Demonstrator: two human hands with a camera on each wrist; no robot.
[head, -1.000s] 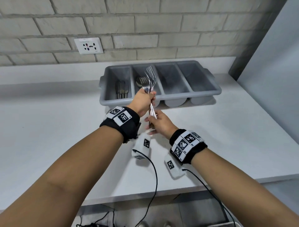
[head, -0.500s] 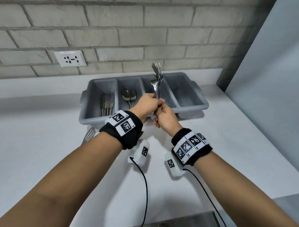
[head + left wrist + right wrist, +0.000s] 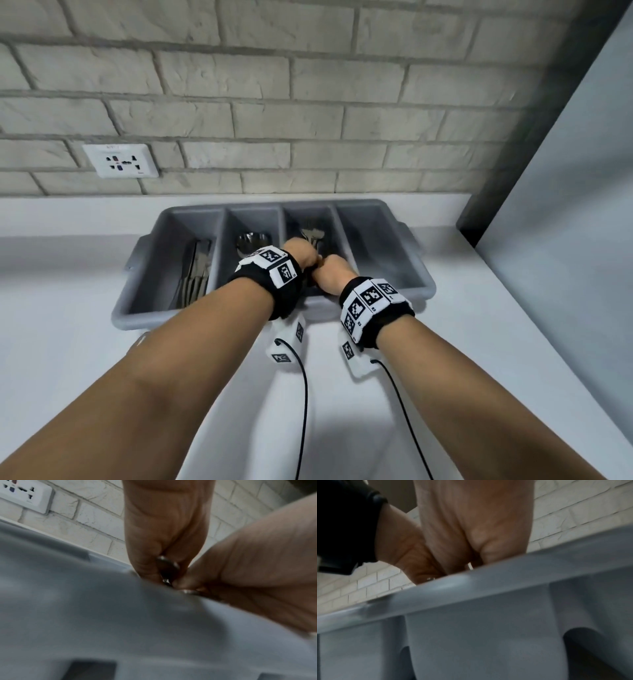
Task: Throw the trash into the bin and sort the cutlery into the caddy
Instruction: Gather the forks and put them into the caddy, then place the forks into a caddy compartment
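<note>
Head view shows both hands, left hand [image 3: 301, 255] and right hand [image 3: 334, 274], grasping the forks [image 3: 312, 236] low inside the caddy [image 3: 404, 267], third compartment from left; release them gently, flat.

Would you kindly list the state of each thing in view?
Grey plastic four-compartment caddy: upright on the counter.
Steel forks: lowered into the third compartment, gripped by both hands.
Steel spoons: lying in the second compartment.
Steel knives: lying in the first compartment.
Left hand: gripping.
Right hand: gripping.
</note>
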